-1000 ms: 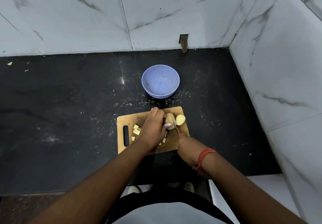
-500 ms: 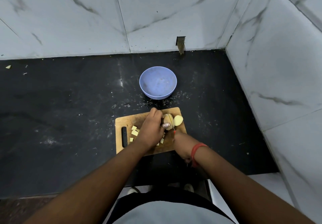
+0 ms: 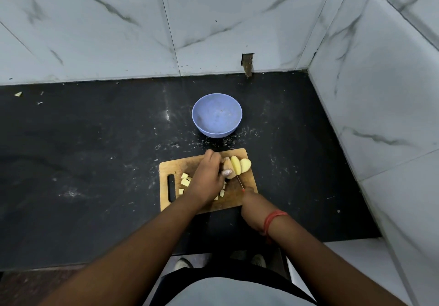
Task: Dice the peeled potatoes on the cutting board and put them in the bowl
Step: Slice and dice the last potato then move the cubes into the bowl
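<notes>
Black stone counter, marble-look wall tiles closing off the corner, and on that counter the wooden cutting board [image 3: 206, 179] is sitting as our landmark. Over the board's middle, the left hand [image 3: 209, 177] is curling down onto the potato [image 3: 227, 169], fingers tucked and pinning it to the wood. At the board's near right corner the right hand [image 3: 253, 207] is wrapping the knife [image 3: 239, 181] by its handle, the thin blade angling up toward the potato with its edge meeting the cut face. A red thread band is circling that wrist.

Two slices [image 3: 240, 165] are already leaning off to the right of the held piece, near the board's far right corner. Small potato cubes [image 3: 185, 182] are lying on the board's left half, just right of its dark handle slot, with a few more peeking out under the left hand.

Beyond the board's far edge, near but apart from it, the lilac bowl [image 3: 217, 115] is waiting, and it looks bare inside, so by my reckoning nothing has gone in yet.

To do this slicing well, I'd say: keep those left fingertips curled back behind the knuckles, keep the slices even so the dice come out uniform, and let the blade travel fully to the wood. The slip risk is the rounded potato rolling; a flat face down would steady it.
</notes>
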### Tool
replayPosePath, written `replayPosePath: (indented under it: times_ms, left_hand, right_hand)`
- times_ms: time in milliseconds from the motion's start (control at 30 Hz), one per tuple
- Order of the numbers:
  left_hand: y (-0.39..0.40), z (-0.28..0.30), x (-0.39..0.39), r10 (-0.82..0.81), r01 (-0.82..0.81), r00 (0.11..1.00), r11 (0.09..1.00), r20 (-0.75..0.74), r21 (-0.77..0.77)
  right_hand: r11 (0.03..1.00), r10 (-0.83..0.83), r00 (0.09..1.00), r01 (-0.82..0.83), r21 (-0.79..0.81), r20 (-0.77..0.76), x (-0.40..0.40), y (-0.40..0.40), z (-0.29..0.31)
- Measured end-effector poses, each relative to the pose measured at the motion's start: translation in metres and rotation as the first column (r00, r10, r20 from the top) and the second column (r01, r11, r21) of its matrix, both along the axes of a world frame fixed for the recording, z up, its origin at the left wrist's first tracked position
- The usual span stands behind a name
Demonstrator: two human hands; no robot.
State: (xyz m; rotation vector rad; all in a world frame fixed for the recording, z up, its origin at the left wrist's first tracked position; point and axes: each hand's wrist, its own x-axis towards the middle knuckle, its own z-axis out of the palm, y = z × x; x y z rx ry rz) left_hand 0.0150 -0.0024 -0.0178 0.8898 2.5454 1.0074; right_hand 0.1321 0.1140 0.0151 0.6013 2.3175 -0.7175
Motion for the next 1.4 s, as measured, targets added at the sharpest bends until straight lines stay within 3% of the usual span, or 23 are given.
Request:
replayPosePath:
  times_ms: [200,400,567,700,800,1167,1400]
  left_hand:
    - [-0.002,-0.001,-0.002,-0.04,0.039,0.999,0.999,-0.035,-0.015]
    - [-0.004,0.005,-0.015,-0.081,0.041,0.968,0.985,-0.239,-0.17]
    - [-0.001,0.01,-0.02,-0.114,0.066,0.98,0.96,-0.163,-0.272]
    - [0.001,0.007,-0.022,-0.045,0.02,0.993,0.974,-0.107,-0.224]
    - [0.003,0.009,-0.024,-0.001,-0.016,0.997,0.977,-0.079,-0.212]
    - [0.012,0.014,-0.017,0.051,-0.052,0.999,0.994,-0.012,-0.095]
    - [0.009,0.012,-0.012,0.085,-0.093,0.995,0.985,-0.059,-0.143]
  right_hand:
    - [0.999,-0.043,0.998,0.044,-0.026,0.042,0.02,0.007,0.003]
    - [0.993,-0.09,0.996,0.091,-0.078,0.017,0.014,0.007,0.006]
    - [0.966,-0.171,0.984,0.178,-0.186,0.057,0.008,0.003,0.012]
    - [0.835,-0.369,0.923,0.383,-0.396,0.113,-0.001,0.0,0.018]
    - [0.778,-0.431,0.897,0.424,-0.464,0.096,-0.013,0.0,0.019]
    - [0.782,-0.455,0.89,0.418,-0.463,0.035,-0.046,0.008,0.022]
    - [0.849,-0.402,0.915,0.385,-0.363,0.03,-0.048,0.006,0.025]
